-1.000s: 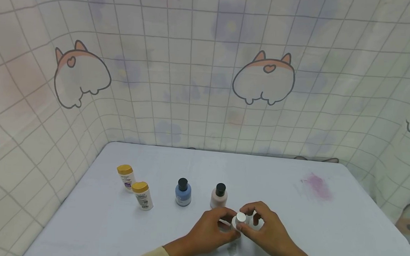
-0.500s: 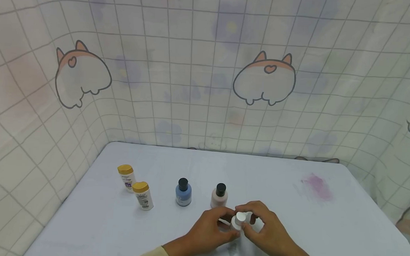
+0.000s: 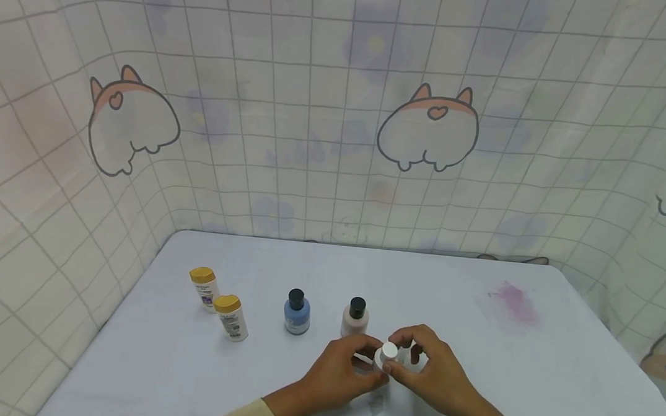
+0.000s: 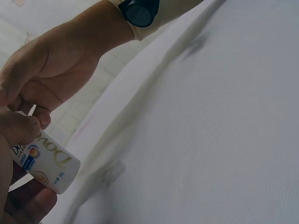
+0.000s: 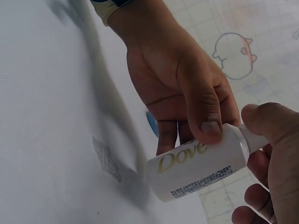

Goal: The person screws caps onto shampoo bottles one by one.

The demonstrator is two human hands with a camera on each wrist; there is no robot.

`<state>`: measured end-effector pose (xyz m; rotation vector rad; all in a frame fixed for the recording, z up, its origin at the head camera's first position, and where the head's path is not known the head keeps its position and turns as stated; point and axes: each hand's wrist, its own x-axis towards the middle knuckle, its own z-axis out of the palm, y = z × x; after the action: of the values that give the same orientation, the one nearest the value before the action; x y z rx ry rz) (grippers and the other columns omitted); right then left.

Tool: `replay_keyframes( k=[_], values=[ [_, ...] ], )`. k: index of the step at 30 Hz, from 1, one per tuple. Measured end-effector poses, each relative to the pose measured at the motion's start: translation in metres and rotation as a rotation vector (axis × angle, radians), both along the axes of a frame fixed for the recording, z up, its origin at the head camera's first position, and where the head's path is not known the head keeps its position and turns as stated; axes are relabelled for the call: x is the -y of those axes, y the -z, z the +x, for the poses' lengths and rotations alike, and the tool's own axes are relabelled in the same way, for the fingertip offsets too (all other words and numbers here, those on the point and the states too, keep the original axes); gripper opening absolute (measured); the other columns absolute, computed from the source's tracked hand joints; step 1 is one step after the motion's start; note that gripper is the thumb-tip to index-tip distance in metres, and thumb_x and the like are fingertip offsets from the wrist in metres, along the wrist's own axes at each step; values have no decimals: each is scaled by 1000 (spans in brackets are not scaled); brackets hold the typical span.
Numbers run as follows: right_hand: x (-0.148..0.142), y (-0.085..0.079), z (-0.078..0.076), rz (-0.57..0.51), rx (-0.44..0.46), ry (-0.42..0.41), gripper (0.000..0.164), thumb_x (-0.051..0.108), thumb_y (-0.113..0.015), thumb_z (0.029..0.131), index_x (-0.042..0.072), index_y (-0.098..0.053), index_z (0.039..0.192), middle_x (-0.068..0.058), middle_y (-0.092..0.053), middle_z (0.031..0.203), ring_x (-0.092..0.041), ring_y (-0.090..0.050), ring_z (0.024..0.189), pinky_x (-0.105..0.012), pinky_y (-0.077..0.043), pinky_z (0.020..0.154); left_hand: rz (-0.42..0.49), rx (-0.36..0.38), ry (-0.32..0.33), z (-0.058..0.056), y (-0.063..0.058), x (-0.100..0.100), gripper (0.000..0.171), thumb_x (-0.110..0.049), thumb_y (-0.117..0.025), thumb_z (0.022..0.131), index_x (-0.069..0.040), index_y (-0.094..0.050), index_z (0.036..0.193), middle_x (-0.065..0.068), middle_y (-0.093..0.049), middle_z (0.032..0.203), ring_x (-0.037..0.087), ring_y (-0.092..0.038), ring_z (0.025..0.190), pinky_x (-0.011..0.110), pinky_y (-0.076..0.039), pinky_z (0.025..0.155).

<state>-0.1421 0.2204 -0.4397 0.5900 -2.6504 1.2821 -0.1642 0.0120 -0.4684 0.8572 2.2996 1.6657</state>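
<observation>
A white Dove bottle point(image 5: 198, 168) is held upright between both hands in the head view. My left hand point(image 3: 338, 371) grips the bottle's body, thumb on the near side and fingers round the far side. At its top, my right hand point(image 3: 440, 377) pinches the white cap point(image 3: 389, 351) between thumb and index finger. The cap sits on the bottle's neck. Gold "Dove" lettering faces the right wrist view; the left wrist view shows another printed label side point(image 4: 46, 161). Just behind the left hand stands a pale pink bottle point(image 3: 355, 320) with a black cap.
Left of the pink bottle stands a blue bottle point(image 3: 297, 317) with a black cap. Two white bottles with yellow caps, one nearer point(image 3: 232, 320) and one farther point(image 3: 204, 288), stand at the left. A pink stain point(image 3: 515, 303) marks the white table point(image 3: 441, 281).
My right fingertips shifted round the cap toward the far left, then came back to about where they were a second ago. The left hand and the bottle have barely moved.
</observation>
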Motion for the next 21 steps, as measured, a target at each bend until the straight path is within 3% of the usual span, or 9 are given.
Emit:
replay_keyframes(
  k=[5,9,15,21],
  values=[
    [-1,-1,-1,1,-40,-75,34,34,-70,85,33,-57,117,16,-57,114,-15,-55,82,-30,-48,68,26,-11,10,0,0,0,36,-31,-73,83,-23,-59,115,-13,-61,110,3,-58,99,27,-52,82],
    [-2,-1,-1,3,-66,-113,32,28,-67,88,29,-58,119,13,-57,114,-12,-54,84,-29,-49,68,42,-2,15,0,0,0,36,-29,-74,82,-23,-58,115,-13,-61,112,4,-58,101,28,-53,82],
    [0,1,-2,-10,-79,-72,32,26,-74,82,31,-59,110,15,-57,106,-13,-53,79,-29,-47,64,31,-4,9,0,0,2,37,-29,-74,82,-23,-58,115,-13,-61,111,3,-58,99,27,-53,82],
    [4,2,-3,-24,-35,-6,33,38,-77,77,34,-56,102,14,-55,95,-20,-53,76,-29,-46,63,-4,-6,-4,0,1,2,35,-34,-72,83,-23,-59,113,-13,-61,109,2,-58,98,24,-52,82]
  ],
)
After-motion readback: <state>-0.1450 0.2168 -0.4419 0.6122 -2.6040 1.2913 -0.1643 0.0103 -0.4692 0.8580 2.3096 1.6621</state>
